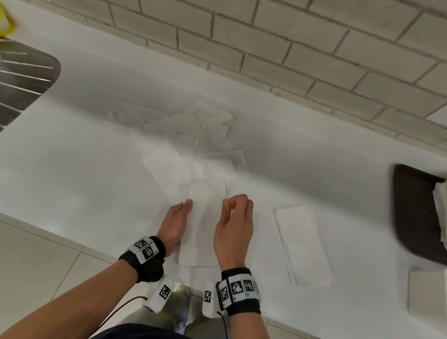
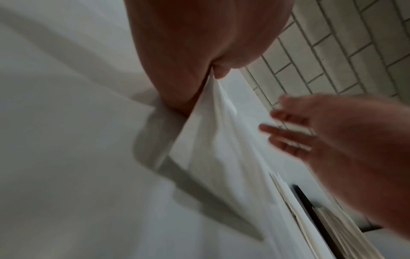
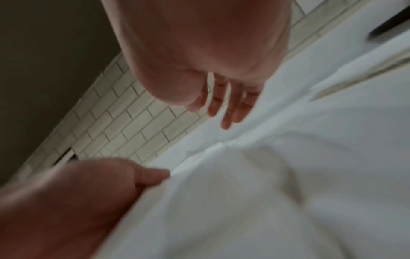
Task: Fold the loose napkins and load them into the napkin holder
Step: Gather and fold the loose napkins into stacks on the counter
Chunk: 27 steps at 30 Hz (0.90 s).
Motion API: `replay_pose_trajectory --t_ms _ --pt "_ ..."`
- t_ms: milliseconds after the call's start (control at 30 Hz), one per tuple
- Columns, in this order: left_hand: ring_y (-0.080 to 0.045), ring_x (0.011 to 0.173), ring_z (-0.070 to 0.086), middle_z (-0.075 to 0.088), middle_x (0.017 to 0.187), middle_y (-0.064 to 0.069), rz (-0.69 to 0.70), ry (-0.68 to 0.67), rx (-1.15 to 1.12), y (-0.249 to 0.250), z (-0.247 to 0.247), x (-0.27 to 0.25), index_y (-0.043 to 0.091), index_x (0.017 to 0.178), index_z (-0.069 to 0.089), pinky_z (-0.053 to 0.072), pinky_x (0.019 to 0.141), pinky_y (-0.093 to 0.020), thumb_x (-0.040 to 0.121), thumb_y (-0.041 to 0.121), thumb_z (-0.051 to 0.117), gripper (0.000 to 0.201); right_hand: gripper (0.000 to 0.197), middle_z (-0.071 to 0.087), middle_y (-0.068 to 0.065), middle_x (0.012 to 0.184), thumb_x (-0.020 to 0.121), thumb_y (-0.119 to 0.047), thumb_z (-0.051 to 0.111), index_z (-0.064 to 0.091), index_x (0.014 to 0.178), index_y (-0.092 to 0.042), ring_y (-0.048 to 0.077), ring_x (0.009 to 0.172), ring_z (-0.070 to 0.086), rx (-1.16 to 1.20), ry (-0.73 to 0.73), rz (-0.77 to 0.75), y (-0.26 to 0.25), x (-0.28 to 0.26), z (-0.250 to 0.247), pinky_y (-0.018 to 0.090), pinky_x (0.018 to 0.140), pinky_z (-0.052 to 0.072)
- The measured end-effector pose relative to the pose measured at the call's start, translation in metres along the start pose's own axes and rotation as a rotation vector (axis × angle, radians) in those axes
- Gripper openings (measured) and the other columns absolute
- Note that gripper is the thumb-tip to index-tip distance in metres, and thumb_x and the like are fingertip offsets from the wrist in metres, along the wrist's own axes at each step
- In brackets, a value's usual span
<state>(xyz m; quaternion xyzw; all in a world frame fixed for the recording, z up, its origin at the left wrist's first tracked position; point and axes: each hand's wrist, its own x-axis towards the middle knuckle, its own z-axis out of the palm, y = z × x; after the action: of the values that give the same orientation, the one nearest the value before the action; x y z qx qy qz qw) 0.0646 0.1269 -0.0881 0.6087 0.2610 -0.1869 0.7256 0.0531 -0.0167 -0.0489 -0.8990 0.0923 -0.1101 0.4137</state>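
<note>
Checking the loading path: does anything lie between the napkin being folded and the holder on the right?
Yes. A folded napkin stack lies on the counter between the napkin under the hands and the dark napkin holder; lifting over clears it.

On the counter (image 1: 62,179), at the near edge between left hand (image 1: 176,221) and right hand (image 1: 234,226): a folded napkin (image 1: 202,222). Behind it toward the tiled wall (image 1: 260,34), a heap of loose napkins (image 1: 192,138); just right of the right hand, a folded stack (image 1: 302,248). Far right, a napkin holder (image 1: 411,218) with napkins in it; far left, a sink (image 1: 8,89).
</note>
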Motion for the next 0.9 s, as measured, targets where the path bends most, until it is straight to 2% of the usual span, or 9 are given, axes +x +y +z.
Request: replay_pose_trajectory --t_ms 67,133,233,333,433,567,667,767,900 --pt "-0.025 0.117 0.075 0.081 0.120 -0.003 0.003 -0.010 0.007 0.000 -0.001 0.001 0.016 0.126 0.075 0.051 0.113 -0.053 0.116 0.041 0.037 0.046 0.011 0.060 -0.008 0.097 0.113 -0.019 0.050 0.045 0.104 -0.023 0.012 0.085 0.062 0.136 -0.022 -0.002 -0.009 0.003 -0.010 0.029 0.073 0.054" --pt "-0.024 0.120 0.074 0.080 0.123 -0.002 0.008 -0.016 0.001 0.000 -0.001 0.001 0.017 0.128 0.074 0.050 0.115 -0.053 0.116 0.042 0.038 0.045 0.008 0.062 -0.007 0.105 0.113 -0.029 0.051 0.044 0.112 -0.026 0.014 0.091 0.064 0.084 -0.018 0.033 -0.010 0.008 -0.010 0.032 0.074 0.055" --pt "-0.024 0.124 0.072 0.078 0.128 -0.003 0.011 -0.081 -0.023 0.002 -0.001 -0.004 0.017 0.133 0.071 0.048 0.117 -0.053 0.116 0.041 0.038 0.044 0.047 0.060 0.002 0.129 0.106 -0.058 0.054 0.047 0.136 -0.022 0.023 0.116 0.060 -0.072 -0.220 0.283 0.004 0.021 0.007 0.040 0.093 0.055" --pt "-0.029 0.126 0.071 0.076 0.132 -0.009 -0.001 -0.152 -0.070 0.005 -0.004 -0.009 0.014 0.137 0.068 0.049 0.115 -0.056 0.116 0.041 0.038 0.045 0.044 0.066 -0.003 0.111 0.102 -0.055 0.065 0.063 0.121 -0.015 0.022 0.108 0.065 0.208 -0.258 0.509 0.014 0.034 0.017 0.034 0.094 0.054" --pt "-0.032 0.124 0.072 0.075 0.133 -0.012 -0.041 -0.178 -0.136 0.008 -0.006 -0.013 0.012 0.140 0.065 0.052 0.112 -0.056 0.116 0.042 0.038 0.047 0.019 0.067 -0.008 0.093 0.102 -0.037 0.072 0.068 0.102 -0.019 0.013 0.089 0.065 0.325 -0.105 0.363 0.013 0.034 0.016 0.024 0.082 0.048" --pt "-0.031 0.124 0.072 0.075 0.134 -0.012 -0.059 -0.193 -0.174 0.009 -0.007 -0.012 0.012 0.142 0.064 0.053 0.110 -0.054 0.115 0.044 0.038 0.049 0.012 0.069 -0.007 0.099 0.103 -0.024 0.074 0.066 0.095 -0.021 0.013 0.093 0.067 0.404 0.101 0.080 0.000 0.024 0.000 0.024 0.084 0.054" --pt "-0.032 0.125 0.071 0.074 0.134 -0.013 -0.073 -0.197 -0.197 0.009 -0.008 -0.012 0.011 0.141 0.065 0.053 0.111 -0.053 0.115 0.044 0.040 0.048 0.018 0.063 -0.017 0.087 0.107 -0.022 0.068 0.057 0.094 -0.018 0.007 0.077 0.059 0.536 0.071 0.048 -0.018 0.018 -0.027 0.025 0.071 0.050" --pt "-0.032 0.124 0.071 0.074 0.134 -0.014 -0.071 -0.175 -0.224 0.010 -0.005 -0.011 0.010 0.140 0.065 0.054 0.109 -0.049 0.115 0.040 0.042 0.046 0.019 0.048 -0.011 0.075 0.110 -0.028 0.062 0.049 0.097 -0.024 0.012 0.063 0.041 0.568 0.041 0.041 -0.027 0.013 -0.044 0.029 0.056 0.038" --pt "-0.033 0.129 0.069 0.073 0.137 -0.015 -0.046 -0.221 -0.224 0.015 0.006 -0.014 0.007 0.141 0.064 0.051 0.113 -0.048 0.117 0.036 0.036 0.047 0.014 0.054 -0.004 0.069 0.113 -0.038 0.051 0.044 0.102 -0.036 0.010 0.054 0.044 0.290 -0.018 0.046 -0.013 0.011 -0.027 0.029 0.055 0.040"
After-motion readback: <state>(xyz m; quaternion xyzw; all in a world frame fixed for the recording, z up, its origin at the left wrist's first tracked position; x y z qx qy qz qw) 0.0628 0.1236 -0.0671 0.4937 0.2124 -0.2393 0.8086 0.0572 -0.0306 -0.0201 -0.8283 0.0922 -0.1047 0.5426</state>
